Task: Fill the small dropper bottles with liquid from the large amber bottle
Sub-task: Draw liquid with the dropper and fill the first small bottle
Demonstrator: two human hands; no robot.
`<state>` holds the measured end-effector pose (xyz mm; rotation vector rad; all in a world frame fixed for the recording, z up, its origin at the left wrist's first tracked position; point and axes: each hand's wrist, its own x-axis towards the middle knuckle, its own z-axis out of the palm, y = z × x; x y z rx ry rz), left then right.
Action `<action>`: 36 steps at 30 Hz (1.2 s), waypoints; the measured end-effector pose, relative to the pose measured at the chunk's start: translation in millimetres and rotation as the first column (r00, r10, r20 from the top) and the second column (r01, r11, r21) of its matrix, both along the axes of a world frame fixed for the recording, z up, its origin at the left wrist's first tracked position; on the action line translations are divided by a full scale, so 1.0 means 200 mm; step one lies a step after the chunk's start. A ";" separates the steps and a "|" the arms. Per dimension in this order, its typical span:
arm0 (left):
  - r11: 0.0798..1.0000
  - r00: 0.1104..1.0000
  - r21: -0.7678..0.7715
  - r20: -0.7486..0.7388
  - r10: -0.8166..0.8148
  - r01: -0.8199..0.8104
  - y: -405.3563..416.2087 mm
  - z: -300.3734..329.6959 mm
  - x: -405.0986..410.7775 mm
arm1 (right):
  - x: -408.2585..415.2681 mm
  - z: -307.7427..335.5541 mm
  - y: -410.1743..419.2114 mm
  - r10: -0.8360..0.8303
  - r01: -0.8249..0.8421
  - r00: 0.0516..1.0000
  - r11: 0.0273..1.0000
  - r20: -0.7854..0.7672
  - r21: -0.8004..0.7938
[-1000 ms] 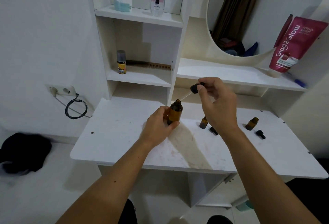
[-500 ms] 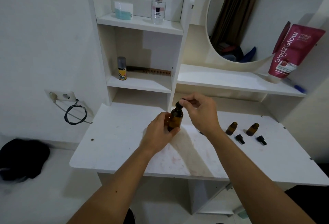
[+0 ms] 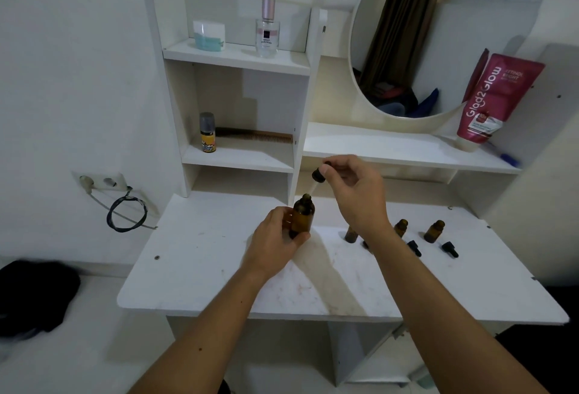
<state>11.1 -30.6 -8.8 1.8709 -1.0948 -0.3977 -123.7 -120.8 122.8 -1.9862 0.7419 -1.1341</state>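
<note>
My left hand [image 3: 275, 243] grips the large amber bottle [image 3: 302, 216], upright on the white vanity table [image 3: 219, 268]. My right hand [image 3: 354, 193] pinches the black dropper [image 3: 319, 174] by its bulb; the glass pipette slants down with its tip at the bottle's open mouth. Three small amber dropper bottles stand uncapped to the right: one [image 3: 351, 234] partly behind my right wrist, a second [image 3: 401, 227], a third [image 3: 434, 230]. Two small black dropper caps [image 3: 414, 248] [image 3: 450, 249] lie in front of them.
White shelves behind hold a yellow spray can [image 3: 207, 132], a comb [image 3: 255, 135], a perfume bottle [image 3: 267, 28] and a jar [image 3: 208, 35]. A round mirror [image 3: 438, 33] and a pink tube [image 3: 495, 99] are at the right. A wall socket with coiled cable [image 3: 125, 211] is left.
The dropper went down into the large bottle's neck half a second ago and is now lifted up out of it, its tip still at the mouth. My left hand kept hold of the bottle.
</note>
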 end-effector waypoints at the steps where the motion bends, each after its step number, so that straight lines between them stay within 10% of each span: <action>1: 1.000 1.000 -0.009 -0.008 0.005 -0.006 0.01 0.00 0.00 | -0.01 0.03 0.00 -0.002 0.003 1.000 1.000 0.025 -0.007; 10: 0.965 0.973 -0.160 -0.137 0.185 -0.206 0.14 -0.01 -0.16 | -0.18 0.16 0.00 -0.048 0.052 0.987 0.998 0.156 -0.019; 36: 0.990 0.996 -0.132 -0.066 -0.059 0.050 -0.35 -0.02 -0.46 | -0.47 -0.15 -0.22 -0.158 0.157 0.987 0.985 -0.006 -0.070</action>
